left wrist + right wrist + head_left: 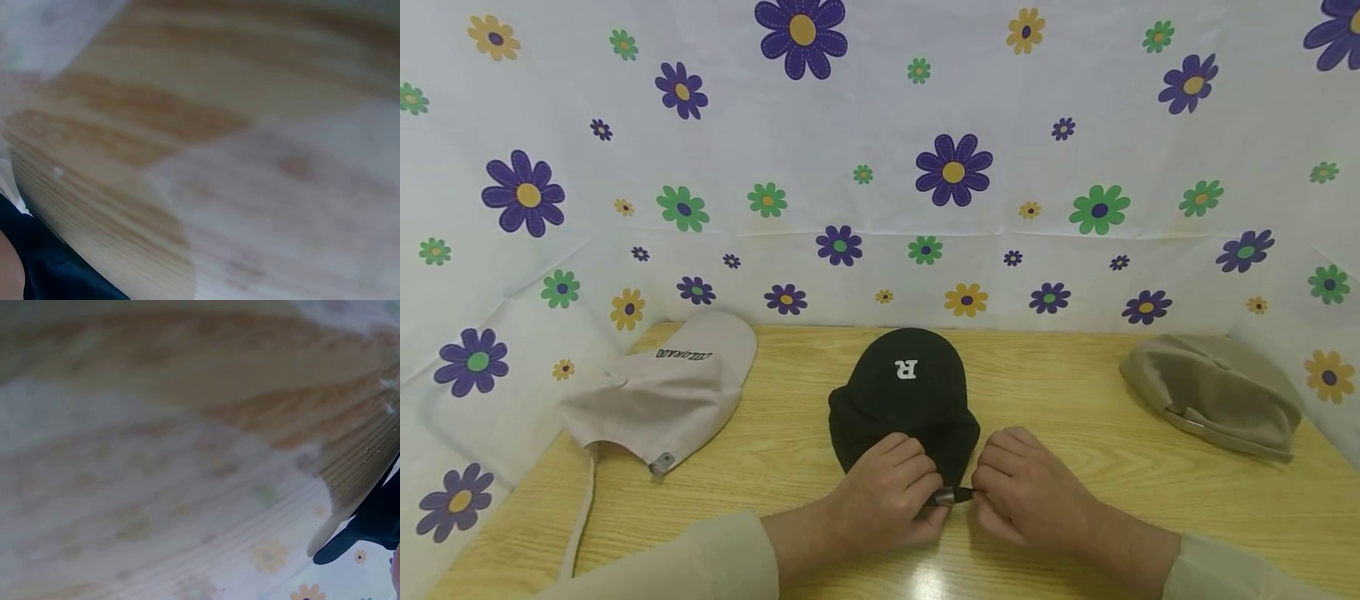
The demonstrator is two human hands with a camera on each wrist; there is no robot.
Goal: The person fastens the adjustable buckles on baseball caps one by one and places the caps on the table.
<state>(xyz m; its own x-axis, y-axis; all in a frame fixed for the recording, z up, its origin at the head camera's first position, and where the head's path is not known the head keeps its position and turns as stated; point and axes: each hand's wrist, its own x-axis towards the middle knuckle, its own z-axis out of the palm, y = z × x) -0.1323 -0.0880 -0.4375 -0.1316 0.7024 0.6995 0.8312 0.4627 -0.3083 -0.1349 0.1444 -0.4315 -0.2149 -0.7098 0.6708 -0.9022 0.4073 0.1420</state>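
Observation:
A black cap [910, 379] with a white letter R lies in the middle of the wooden table, its back towards me. At its rear strap, my left hand [891, 492] holds the strap beside a metal buckle [945, 497]. My right hand [1037, 492], just to the right, pinches the dark strap end [964, 494] sticking out of the buckle. Both hands' fingers are curled, hiding most of the strap. Black fabric of the cap shows at the lower left of the left wrist view [62, 269] and the lower right of the right wrist view [375, 519].
On the left lies a pale cap [677, 392] lettered COLORADO, its loose strap [580, 517] trailing towards the front. A khaki cap [1217, 392] sits at the right. Behind the wooden table [1045, 375] hangs a white flowered cloth [880, 125], which also covers both sides.

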